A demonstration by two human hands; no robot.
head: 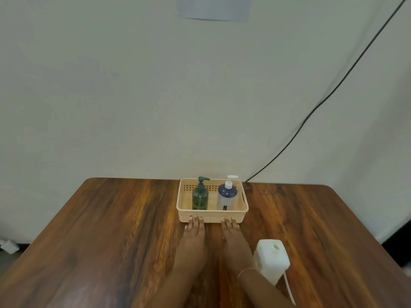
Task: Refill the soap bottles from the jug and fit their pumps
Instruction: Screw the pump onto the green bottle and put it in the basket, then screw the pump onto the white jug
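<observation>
Both arms reach forward side by side, the left hand (195,228) and right hand (230,227) flat and palm-down with straight fingers, gripping nothing, fingertips touching the near wall of a cream perforated basket (211,219) on the wooden counter (111,230). Inside it stand a green soap bottle (200,198) and a white-and-blue soap bottle (226,200), pumps fitted. A white jug (271,258) stands just beside the right forearm.

No legible text (the white bottle (226,200) bears a dark, blurred label (224,207))
</observation>
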